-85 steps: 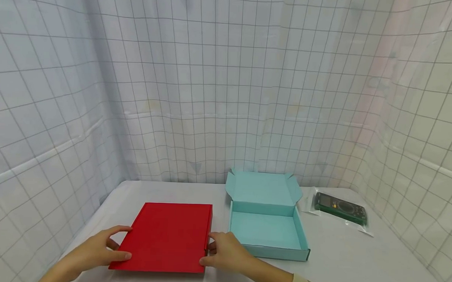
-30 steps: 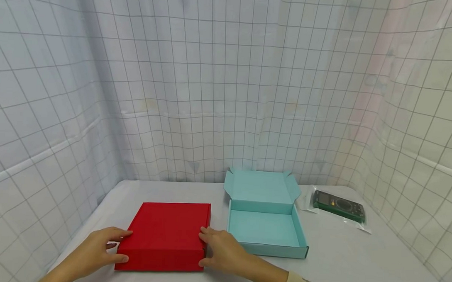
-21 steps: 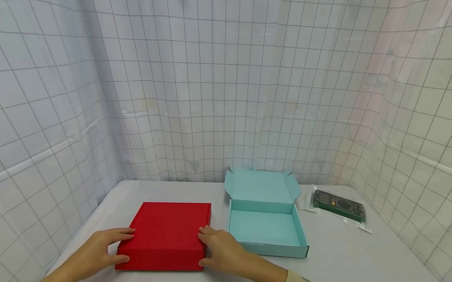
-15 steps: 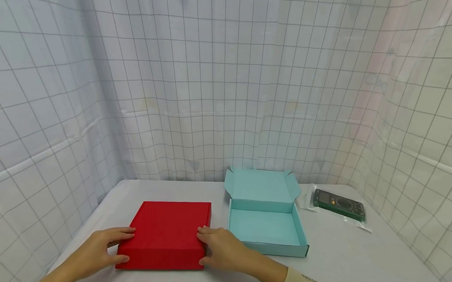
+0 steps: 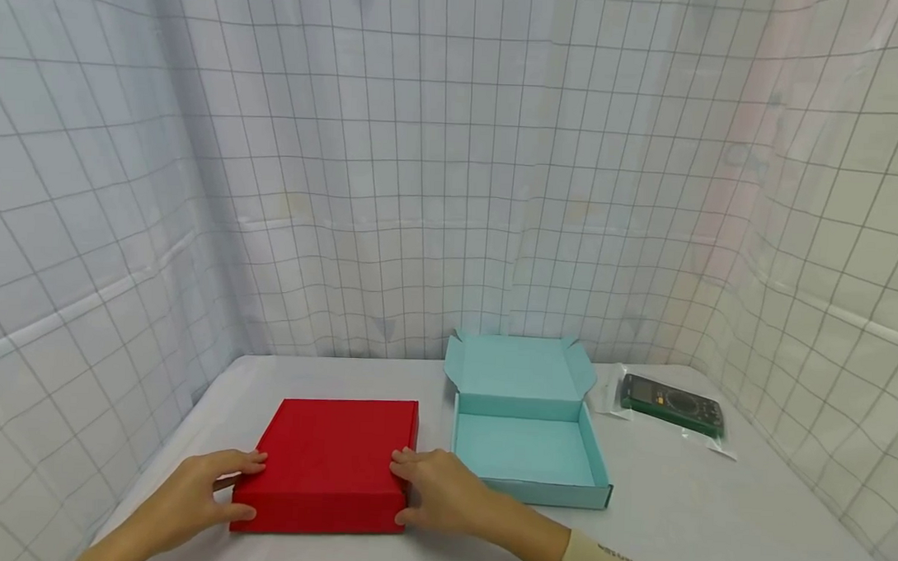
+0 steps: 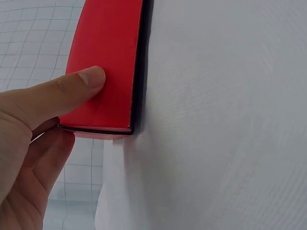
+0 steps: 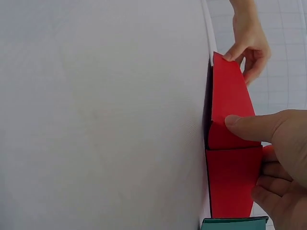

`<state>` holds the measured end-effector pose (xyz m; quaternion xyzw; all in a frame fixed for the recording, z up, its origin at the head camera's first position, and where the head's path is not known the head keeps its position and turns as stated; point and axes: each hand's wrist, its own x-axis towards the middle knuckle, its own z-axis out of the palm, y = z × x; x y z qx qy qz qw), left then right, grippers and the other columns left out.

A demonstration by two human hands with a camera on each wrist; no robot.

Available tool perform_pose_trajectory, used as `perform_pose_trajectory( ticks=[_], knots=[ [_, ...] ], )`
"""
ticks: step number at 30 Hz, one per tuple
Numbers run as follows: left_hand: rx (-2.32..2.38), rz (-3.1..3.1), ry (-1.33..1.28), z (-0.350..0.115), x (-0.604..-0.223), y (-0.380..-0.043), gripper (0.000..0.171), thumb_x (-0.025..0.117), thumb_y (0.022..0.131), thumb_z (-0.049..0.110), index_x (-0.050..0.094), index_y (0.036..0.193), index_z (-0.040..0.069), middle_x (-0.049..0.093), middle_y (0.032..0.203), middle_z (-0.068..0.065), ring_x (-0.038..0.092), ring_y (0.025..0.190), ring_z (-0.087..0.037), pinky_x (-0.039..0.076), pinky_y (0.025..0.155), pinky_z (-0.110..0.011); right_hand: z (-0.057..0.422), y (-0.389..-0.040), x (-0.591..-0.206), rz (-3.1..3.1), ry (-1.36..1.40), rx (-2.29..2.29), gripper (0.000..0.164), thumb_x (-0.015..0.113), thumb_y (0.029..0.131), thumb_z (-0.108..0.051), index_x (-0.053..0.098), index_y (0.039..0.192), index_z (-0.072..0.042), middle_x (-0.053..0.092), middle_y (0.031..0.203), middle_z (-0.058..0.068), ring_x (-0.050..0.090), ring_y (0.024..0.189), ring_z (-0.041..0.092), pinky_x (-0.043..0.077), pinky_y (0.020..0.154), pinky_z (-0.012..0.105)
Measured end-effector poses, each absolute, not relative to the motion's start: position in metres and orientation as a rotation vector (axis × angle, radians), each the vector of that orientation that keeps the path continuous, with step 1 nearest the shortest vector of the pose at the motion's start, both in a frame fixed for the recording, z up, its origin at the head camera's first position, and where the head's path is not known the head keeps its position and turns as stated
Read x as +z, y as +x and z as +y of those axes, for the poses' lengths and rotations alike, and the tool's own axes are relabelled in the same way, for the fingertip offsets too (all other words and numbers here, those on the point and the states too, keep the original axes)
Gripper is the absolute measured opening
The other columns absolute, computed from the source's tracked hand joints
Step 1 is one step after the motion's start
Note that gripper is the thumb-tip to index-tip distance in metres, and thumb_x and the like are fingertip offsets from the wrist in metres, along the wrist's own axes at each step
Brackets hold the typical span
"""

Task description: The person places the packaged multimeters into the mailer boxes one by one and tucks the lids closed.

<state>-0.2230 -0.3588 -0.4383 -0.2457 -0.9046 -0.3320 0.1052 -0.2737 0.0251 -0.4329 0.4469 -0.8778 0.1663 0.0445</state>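
Note:
A flat red cardboard box point(image 5: 335, 446) sits on the white-covered table with its lid down and its front panel upright. My left hand point(image 5: 189, 502) grips its front left corner. In the left wrist view, the thumb point(image 6: 72, 91) presses the front panel while the fingers bend behind the corner. At the front right corner, my right hand point(image 5: 445, 491) holds the box in a like way. The right wrist view shows that thumb point(image 7: 249, 127) on the front panel of the red box point(image 7: 232, 91) and the other fingers round the side. The inside of the box is hidden.
A light teal box point(image 5: 528, 492) stands right of the red one, its lid raised and nothing inside. Farther right lies a green and black multimeter point(image 5: 675, 404) in a clear plastic bag. White gridded curtains point(image 5: 422, 189) enclose the table on three sides.
The red lid, whose front edge overhung earlier with no front panel showing, now lies down with its front panel visible. Over the last second both hands have stayed at the front corners.

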Motion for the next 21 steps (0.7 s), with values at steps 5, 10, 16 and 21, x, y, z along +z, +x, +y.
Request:
perform_pose_trajectory(
  ticks=[5, 10, 16, 21],
  knots=[
    [-0.946, -2.601, -0.755, -0.358, -0.44, -0.223, 0.054, 0.094, 0.074, 0.018, 0.072, 0.12, -0.001, 0.071, 0.117, -0.016, 0.056, 0.11, 0.011, 0.058, 0.076, -0.02, 0.025, -0.274, -0.434, -2.647, 1.372, 0.495, 0.07, 0.09, 0.082, -0.035, 0.064, 0.143, -0.011, 0.061, 0.143, 0.001, 0.056, 0.131, 0.013, 0.051, 0.097, 0.025],
    [-0.93, -2.577, -0.761, -0.356, -0.443, -0.224, 0.053, 0.094, 0.073, 0.016, 0.073, 0.118, 0.001, 0.072, 0.115, -0.014, 0.058, 0.11, 0.01, 0.059, 0.075, -0.022, 0.023, -0.273, -0.435, -2.624, 1.358, 0.443, 0.068, 0.091, 0.08, -0.034, 0.067, 0.139, -0.01, 0.064, 0.139, 0.003, 0.059, 0.128, 0.014, 0.052, 0.098, 0.029],
    [-0.888, -2.54, -0.793, -0.356, -0.445, -0.224, 0.05, 0.095, 0.069, 0.011, 0.074, 0.113, 0.002, 0.073, 0.112, -0.013, 0.06, 0.109, 0.008, 0.059, 0.074, -0.02, 0.02, -0.272, -0.436, -2.631, 1.328, 0.372, 0.067, 0.092, 0.08, -0.035, 0.068, 0.138, -0.011, 0.065, 0.137, 0.002, 0.06, 0.126, 0.013, 0.053, 0.096, 0.028],
    [-0.866, -2.468, -0.857, -0.356, -0.45, -0.228, 0.05, 0.096, 0.065, 0.005, 0.074, 0.11, 0.001, 0.073, 0.11, -0.017, 0.061, 0.111, 0.005, 0.054, 0.076, -0.011, 0.019, -0.27, -0.436, -2.64, 1.302, 0.39, 0.066, 0.092, 0.08, -0.033, 0.068, 0.137, -0.01, 0.066, 0.137, 0.003, 0.061, 0.126, 0.014, 0.054, 0.095, 0.026]
  ],
)
